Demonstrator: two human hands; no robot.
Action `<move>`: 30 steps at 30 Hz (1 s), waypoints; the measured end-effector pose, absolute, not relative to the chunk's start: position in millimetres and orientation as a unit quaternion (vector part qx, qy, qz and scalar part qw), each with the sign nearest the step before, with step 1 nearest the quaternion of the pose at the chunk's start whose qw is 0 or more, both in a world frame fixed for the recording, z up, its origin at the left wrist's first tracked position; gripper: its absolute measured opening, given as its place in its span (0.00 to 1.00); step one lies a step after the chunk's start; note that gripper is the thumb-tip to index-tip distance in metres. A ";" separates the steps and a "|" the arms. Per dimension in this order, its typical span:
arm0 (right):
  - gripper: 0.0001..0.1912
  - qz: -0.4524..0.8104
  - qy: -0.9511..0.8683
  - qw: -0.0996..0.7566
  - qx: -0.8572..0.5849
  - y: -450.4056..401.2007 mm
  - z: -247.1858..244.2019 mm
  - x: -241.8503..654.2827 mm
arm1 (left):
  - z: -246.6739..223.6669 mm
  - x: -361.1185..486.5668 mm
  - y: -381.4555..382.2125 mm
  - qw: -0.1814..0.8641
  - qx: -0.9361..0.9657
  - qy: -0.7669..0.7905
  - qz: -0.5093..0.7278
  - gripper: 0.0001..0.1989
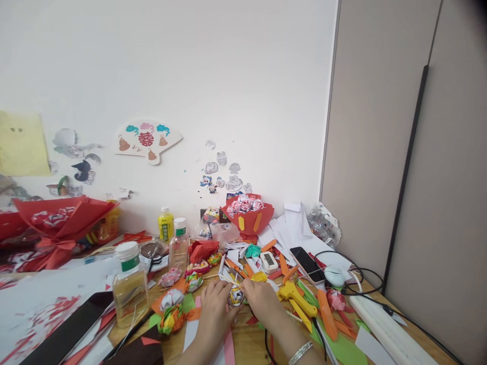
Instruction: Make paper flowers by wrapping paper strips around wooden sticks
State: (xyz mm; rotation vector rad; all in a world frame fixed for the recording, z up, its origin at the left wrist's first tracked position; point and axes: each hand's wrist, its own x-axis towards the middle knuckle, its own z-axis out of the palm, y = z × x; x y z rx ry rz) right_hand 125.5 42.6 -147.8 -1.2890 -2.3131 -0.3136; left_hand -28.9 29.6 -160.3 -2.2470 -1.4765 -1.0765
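Note:
Low in the middle of the head view, a small paper flower (236, 296) in white, yellow and dark tones sits between my two hands. My left hand (216, 306) is closed round its left side, with the thumb beneath it. My right hand (262, 299), with a silver bracelet on its wrist, has its fingers pinched together at the flower's upper right edge. Thin pale strips stick up just above the fingers. A yellow glue gun (297, 300) lies right of my right hand. Crumpled paper flowers (172, 318) lie left of my left hand.
Clear bottles (131, 291) stand at the left beside a black phone-like slab (70, 332). Red paper bouquets (249, 218) stand near the wall. A phone (307, 264), a white timer (269, 262), black cables (363, 294), orange and green paper scraps and a long white bar (390, 329) lie right.

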 end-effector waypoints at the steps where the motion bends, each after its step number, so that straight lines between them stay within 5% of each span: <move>1: 0.07 -0.100 -0.842 0.233 -0.476 41.9 -146.1 125.9 | -159.8 -28.7 29.3 0.121 -0.771 -0.506 -0.367 0.14; 18: 0.08 0.113 -0.810 0.368 -0.442 35.0 -134.8 134.4 | -154.7 -28.6 25.0 0.126 -0.767 -0.496 -0.388 0.15; 30: 0.08 0.031 -0.804 0.369 -0.466 35.6 -139.4 130.1 | -152.7 -28.2 24.1 0.128 -0.773 -0.490 -0.382 0.14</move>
